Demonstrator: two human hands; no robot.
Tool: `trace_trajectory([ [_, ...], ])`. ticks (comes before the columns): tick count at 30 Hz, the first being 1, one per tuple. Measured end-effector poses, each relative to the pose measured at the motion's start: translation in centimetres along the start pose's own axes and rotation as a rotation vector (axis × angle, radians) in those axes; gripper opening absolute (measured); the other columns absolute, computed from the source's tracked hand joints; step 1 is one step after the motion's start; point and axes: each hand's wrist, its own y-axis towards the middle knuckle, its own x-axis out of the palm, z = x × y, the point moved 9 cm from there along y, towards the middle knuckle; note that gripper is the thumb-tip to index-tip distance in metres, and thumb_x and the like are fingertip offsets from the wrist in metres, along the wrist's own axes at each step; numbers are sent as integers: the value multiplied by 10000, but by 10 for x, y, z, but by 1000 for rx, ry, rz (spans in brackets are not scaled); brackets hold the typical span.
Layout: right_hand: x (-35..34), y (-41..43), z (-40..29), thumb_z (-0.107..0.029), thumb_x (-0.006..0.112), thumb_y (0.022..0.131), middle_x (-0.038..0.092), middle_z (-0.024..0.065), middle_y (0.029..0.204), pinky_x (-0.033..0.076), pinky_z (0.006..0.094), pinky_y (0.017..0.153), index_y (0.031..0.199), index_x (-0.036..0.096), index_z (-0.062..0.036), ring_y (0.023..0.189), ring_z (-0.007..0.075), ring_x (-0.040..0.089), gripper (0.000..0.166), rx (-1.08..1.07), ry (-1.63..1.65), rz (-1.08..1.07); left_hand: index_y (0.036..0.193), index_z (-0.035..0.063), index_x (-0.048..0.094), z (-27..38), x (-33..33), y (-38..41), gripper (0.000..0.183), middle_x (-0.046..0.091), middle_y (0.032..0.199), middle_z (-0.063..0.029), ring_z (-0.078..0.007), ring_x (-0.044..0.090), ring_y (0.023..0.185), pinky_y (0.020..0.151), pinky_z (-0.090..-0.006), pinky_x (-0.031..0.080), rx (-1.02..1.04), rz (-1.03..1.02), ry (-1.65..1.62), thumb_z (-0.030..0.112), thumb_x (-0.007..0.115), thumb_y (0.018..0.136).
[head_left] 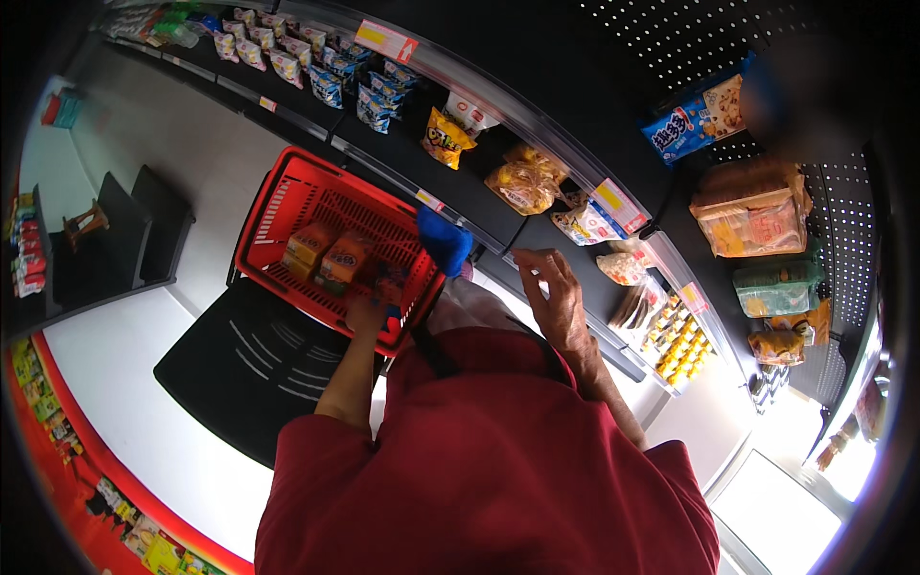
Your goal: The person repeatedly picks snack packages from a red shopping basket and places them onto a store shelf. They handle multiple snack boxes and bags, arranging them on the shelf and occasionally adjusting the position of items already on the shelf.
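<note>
My left hand (366,313) reaches over the near rim into a red plastic shopping basket (253,248). Its fingers are beside a dark blue and red item (392,284) in shadow; whether they grip it is unclear. Two orange boxes with printing, a front one (343,260) and another (310,244), stand on the basket's floor. A blue fabric-like thing (445,241) appears at the basket's right end. My right hand (559,302) is raised near the lower shelf's front edge (496,241), fingers bent and apart, holding nothing.
A black stool-like surface (251,366) stands left of my left arm. Snack bags, including a yellow one (447,138) and a clear-wrapped pack (525,183), line the shelf ahead. A blue cookie bag (675,133) and a pink-orange package (755,208) sit higher at right.
</note>
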Motion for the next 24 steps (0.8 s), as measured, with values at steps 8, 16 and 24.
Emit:
trace_trajectory([
  [8, 6, -8, 10, 25, 637, 925, 664, 145, 1040, 621, 361, 741, 1150, 686, -29, 923, 290, 677, 236, 53, 3, -24, 1001, 40, 760, 18, 3, 8, 659, 728, 1024, -211, -388, 723, 917, 759, -519, 593, 0, -121, 37, 645, 505, 949],
  [16, 17, -13, 15, 29, 638, 939, 696, 144, 1038, 590, 340, 724, 1128, 691, -15, 909, 260, 702, 201, 81, -35, -57, 1209, 125, 713, 34, 25, 21, 486, 720, 927, -219, -413, 709, 831, 720, -531, 570, 165, -156, 27, 511, 542, 967],
  [24, 21, -10, 7, 16, 657, 928, 686, 149, 972, 596, 351, 719, 1121, 700, -12, 862, 269, 700, 200, 23, -63, -91, 1309, 135, 634, 44, 34, 20, 412, 706, 967, -226, -393, 698, 874, 726, -503, 544, 278, 222, -435, 331, 601, 948],
])
